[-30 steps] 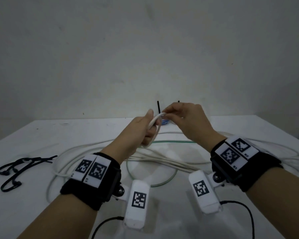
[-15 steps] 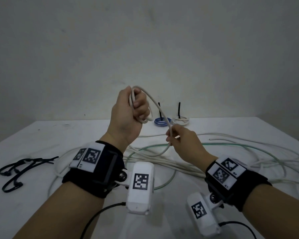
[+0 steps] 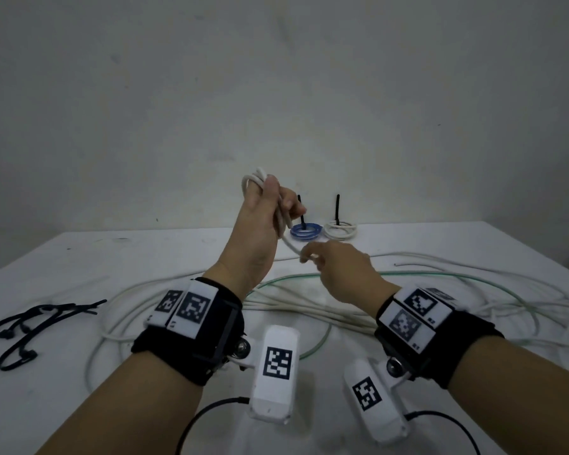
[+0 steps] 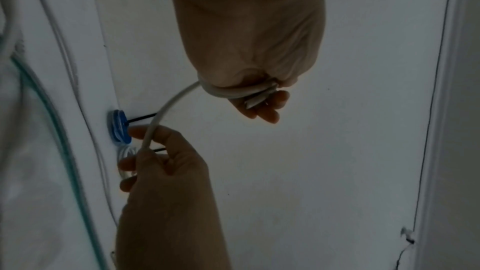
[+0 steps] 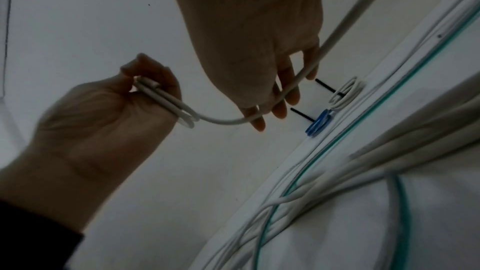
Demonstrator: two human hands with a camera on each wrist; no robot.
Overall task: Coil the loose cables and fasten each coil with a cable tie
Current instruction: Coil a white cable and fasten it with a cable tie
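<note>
My left hand (image 3: 276, 200) is raised above the table and grips a small coil of white cable (image 3: 255, 182) with a few loops in it. The same coil (image 5: 166, 102) lies pinched between thumb and fingers in the right wrist view, and wraps the fingers (image 4: 233, 91) in the left wrist view. From it a free strand curves down to my right hand (image 3: 309, 256), which holds the strand (image 4: 153, 130) between thumb and fingers, lower and to the right.
A blue coil (image 3: 304, 232) and a white coil (image 3: 340, 229), each with an upright black tie, sit at the table's far edge. Loose white cables (image 3: 293, 307) and a green cable (image 3: 440, 275) sprawl across the white table (image 3: 112, 257). Black ties (image 3: 30, 326) lie at left.
My left hand rose from beside the right hand and turned, with the coil now at its top. My right hand dropped away along the cable toward the table.
</note>
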